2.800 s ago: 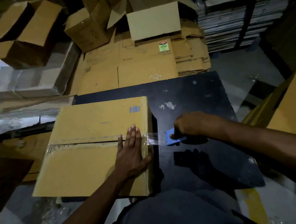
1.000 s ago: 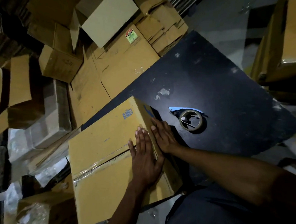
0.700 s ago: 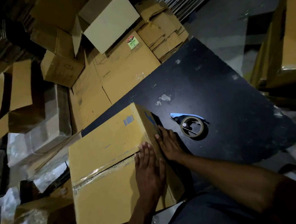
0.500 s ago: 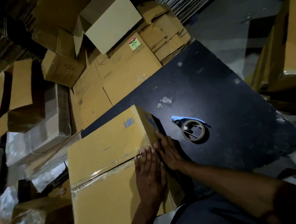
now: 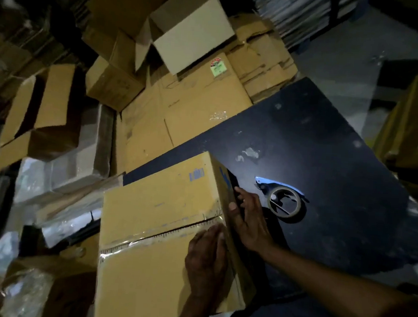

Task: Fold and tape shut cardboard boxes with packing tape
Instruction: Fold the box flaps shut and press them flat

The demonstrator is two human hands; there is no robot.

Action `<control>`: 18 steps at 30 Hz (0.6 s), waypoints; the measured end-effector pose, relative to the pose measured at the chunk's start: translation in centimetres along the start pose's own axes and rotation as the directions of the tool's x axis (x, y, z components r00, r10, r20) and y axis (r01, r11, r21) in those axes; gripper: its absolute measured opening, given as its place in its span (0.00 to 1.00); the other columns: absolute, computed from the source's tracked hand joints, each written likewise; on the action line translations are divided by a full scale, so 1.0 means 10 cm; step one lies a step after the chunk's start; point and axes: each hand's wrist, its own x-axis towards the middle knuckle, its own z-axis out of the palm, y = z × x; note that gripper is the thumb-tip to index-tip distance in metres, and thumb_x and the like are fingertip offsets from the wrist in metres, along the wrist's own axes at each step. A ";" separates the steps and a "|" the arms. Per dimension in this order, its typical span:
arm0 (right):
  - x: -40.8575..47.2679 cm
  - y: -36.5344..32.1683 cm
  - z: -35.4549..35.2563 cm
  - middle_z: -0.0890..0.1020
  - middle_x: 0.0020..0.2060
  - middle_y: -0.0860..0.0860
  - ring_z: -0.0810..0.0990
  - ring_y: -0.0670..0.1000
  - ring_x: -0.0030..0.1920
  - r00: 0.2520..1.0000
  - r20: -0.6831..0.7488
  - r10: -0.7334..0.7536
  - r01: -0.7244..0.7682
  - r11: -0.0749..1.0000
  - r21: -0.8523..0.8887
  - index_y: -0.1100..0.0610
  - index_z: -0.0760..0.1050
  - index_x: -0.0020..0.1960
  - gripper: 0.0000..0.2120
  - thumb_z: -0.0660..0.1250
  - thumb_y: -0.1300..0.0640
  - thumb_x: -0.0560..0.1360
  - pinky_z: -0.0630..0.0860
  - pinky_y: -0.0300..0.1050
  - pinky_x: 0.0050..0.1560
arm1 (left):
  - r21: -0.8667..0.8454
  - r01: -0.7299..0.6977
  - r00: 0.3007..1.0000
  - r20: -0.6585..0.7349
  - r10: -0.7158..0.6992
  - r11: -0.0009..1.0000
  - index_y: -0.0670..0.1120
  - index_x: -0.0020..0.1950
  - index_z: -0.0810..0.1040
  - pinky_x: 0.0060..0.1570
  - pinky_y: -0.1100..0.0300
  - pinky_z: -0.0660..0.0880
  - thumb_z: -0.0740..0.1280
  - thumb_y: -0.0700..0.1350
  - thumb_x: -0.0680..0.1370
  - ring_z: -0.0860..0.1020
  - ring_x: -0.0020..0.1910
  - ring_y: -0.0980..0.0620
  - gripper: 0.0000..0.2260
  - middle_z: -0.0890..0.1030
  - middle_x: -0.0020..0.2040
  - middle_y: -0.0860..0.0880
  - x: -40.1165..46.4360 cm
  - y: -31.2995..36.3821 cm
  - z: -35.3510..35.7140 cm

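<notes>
A brown cardboard box (image 5: 156, 199) lies on the near left corner of the black table (image 5: 325, 153), its flaps closed. Clear tape (image 5: 159, 233) runs along the top seam. My left hand (image 5: 205, 258) lies flat on the box top at the seam's right end, fingers together. My right hand (image 5: 248, 219) presses flat against the box's right side, where the tape end folds over the edge. A roll of packing tape in a blue dispenser (image 5: 284, 203) sits on the table just right of my right hand, held by nobody.
Flattened cartons (image 5: 181, 117) lie stacked beyond the table. Open and assembled boxes (image 5: 191, 32) are piled at the back and left. Plastic-wrapped bundles (image 5: 62, 171) sit at left. More boxes (image 5: 415, 122) stand at the right edge. Grey floor shows at back right.
My right hand put the tape dispenser down on the table and moved to the box's right side. Since then both hands have slid along the taped edge; the view has tilted.
</notes>
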 end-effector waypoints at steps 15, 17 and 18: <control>-0.12 -1.28 1.33 0.84 0.52 0.38 0.78 0.51 0.55 0.773 0.442 -0.455 0.633 0.591 -0.500 0.44 0.83 0.63 0.10 0.68 0.52 0.83 0.72 0.53 0.57 | -0.485 0.449 0.778 -0.201 -0.595 0.751 0.58 0.58 0.89 0.53 0.59 0.85 0.75 0.43 0.83 0.86 0.56 0.62 0.10 0.88 0.53 0.64 0.18 -1.73 -1.50; -0.20 -1.43 1.72 0.84 0.51 0.38 0.79 0.52 0.53 0.727 0.525 -0.443 0.682 0.554 -0.477 0.44 0.82 0.62 0.11 0.71 0.52 0.80 0.75 0.54 0.55 | -0.561 0.476 0.709 -0.212 -0.673 0.678 0.56 0.59 0.90 0.59 0.52 0.85 0.74 0.44 0.84 0.87 0.57 0.60 0.09 0.89 0.54 0.62 0.08 -2.25 -1.75; -0.25 -1.50 1.91 0.84 0.50 0.39 0.79 0.52 0.53 0.712 0.549 -0.437 0.694 0.556 -0.457 0.44 0.83 0.61 0.11 0.70 0.51 0.79 0.76 0.54 0.53 | -0.598 0.475 0.680 -0.215 -0.701 0.645 0.56 0.60 0.89 0.59 0.48 0.85 0.74 0.45 0.84 0.87 0.58 0.57 0.08 0.89 0.55 0.60 0.02 -2.49 -1.86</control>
